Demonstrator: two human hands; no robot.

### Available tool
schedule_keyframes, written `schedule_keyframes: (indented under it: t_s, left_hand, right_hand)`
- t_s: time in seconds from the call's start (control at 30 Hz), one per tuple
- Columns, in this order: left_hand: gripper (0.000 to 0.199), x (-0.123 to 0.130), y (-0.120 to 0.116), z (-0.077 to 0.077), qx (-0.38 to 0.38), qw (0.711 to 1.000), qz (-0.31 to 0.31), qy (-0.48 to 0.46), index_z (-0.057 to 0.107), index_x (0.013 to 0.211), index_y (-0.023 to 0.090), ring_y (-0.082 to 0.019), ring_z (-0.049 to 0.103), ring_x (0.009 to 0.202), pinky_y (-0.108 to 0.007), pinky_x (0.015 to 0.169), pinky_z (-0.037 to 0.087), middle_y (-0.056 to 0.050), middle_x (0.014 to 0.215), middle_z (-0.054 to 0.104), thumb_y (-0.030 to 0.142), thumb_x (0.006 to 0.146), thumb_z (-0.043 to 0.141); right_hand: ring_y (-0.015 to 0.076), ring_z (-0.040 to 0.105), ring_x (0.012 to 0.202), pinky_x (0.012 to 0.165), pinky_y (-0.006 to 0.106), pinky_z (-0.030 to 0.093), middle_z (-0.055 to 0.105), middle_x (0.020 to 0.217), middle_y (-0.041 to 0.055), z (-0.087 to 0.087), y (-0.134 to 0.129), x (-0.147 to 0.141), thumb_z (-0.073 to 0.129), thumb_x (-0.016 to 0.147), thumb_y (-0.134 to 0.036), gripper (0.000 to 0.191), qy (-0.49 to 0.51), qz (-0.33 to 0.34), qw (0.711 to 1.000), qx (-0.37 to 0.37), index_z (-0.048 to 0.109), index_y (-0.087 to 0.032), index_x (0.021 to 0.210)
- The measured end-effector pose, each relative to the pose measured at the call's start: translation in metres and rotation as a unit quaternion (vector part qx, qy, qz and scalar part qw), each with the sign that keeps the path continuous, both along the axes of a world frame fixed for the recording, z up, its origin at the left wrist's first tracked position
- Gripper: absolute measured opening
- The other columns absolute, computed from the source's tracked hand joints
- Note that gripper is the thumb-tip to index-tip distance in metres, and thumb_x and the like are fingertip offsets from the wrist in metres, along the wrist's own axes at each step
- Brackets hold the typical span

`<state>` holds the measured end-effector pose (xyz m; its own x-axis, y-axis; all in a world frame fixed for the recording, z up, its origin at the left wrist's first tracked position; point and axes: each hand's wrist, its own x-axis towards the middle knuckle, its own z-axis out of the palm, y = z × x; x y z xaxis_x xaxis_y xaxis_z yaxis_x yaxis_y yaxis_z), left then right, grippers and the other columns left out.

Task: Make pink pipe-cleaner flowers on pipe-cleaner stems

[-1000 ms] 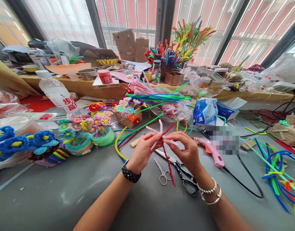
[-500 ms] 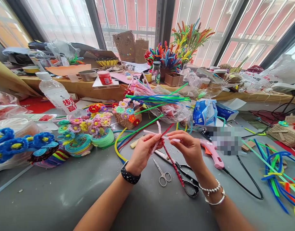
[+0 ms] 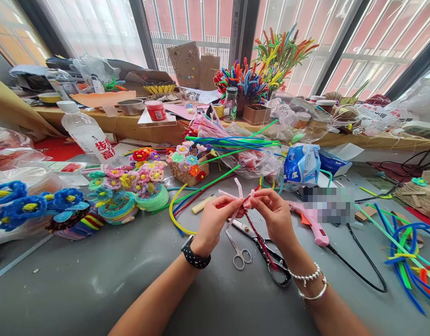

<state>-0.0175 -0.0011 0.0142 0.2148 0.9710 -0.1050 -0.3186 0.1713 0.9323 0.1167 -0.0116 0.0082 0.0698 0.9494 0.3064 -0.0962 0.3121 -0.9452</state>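
- While my left hand [image 3: 212, 221] works above the shears [image 3: 242, 227], its thumb and fingertips are pressed together on the white stems [image 3: 240, 186], soft, fuzzy strips that cross and splay outward.
- My right hand [image 3: 271, 214] has thumb and forefinger closed at the red stem [image 3: 257, 239], beside a pale tip; the fingers partly hide the exact grip.
- That red stem, bristly with a tinsel-like shine, slants down over the shears toward their black handle loops.
- Left of the shears I see the scissors [image 3: 239, 252], slim metal with rounded loops, on the smooth grey table [image 3: 158, 289].
- Right of the shears lies the glue gun [image 3: 316, 229], glossy pink plastic with an orange trigger and black cord.
- Beyond the shears, smooth-looking green and blue stems [image 3: 232, 141] lie straight across crinkled clear plastic; the crumpled blue pack [image 3: 301, 164] sits beyond and to the right.
- Far left of the shears, I make out the coiled green pot [image 3: 151, 198] under fuzzy petals, then looped blue flowers [image 3: 29, 205] with yellow centres.
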Motion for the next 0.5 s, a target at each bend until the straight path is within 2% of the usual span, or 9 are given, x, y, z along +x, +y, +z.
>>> schedule_keyframes:
  t_s: [0.27, 0.4, 0.5]
  left_hand:
    - [0.018, 0.0018, 0.0006, -0.0038, 0.013, 1.000, 0.014, -0.009, 0.064, 0.067, 0.012, -0.011, 0.057, 0.058, -0.022, 0.061, 0.046, -0.003, 0.065, 0.064, 0.030, 0.062, 0.067]
    - [0.020, 0.0020, 0.0007, -0.0015, -0.009, 1.000, 0.011, -0.018, 0.063, 0.065, 0.012, -0.011, 0.057, 0.058, -0.023, 0.062, 0.046, -0.002, 0.062, 0.063, 0.031, 0.060, 0.068]
    - [0.021, 0.0015, 0.0015, -0.0018, -0.022, 0.999, 0.006, -0.030, 0.063, 0.065, 0.012, -0.011, 0.057, 0.057, -0.023, 0.061, 0.046, -0.002, 0.061, 0.063, 0.031, 0.058, 0.069]
  right_hand:
    - [0.0114, 0.056, 0.062, 0.057, 0.025, 0.047, 0.060, 0.071, 0.0005, -0.0021, -0.0057, -0.0079, 0.059, 0.072, -0.025, 0.007, -0.064, -0.110, 0.991, 0.051, 0.061, -0.020, 0.077]
    - [0.0110, 0.054, 0.062, 0.055, 0.025, 0.048, 0.057, 0.078, 0.0010, -0.0025, -0.0057, -0.0099, 0.057, 0.074, -0.023, 0.008, -0.065, -0.131, 0.986, 0.074, 0.060, -0.021, 0.081]
    - [0.0121, 0.055, 0.067, 0.057, 0.024, 0.048, 0.057, 0.082, 0.0016, -0.0010, -0.0065, -0.0089, 0.056, 0.075, -0.020, 0.012, -0.102, -0.140, 0.980, 0.100, 0.062, -0.023, 0.085]
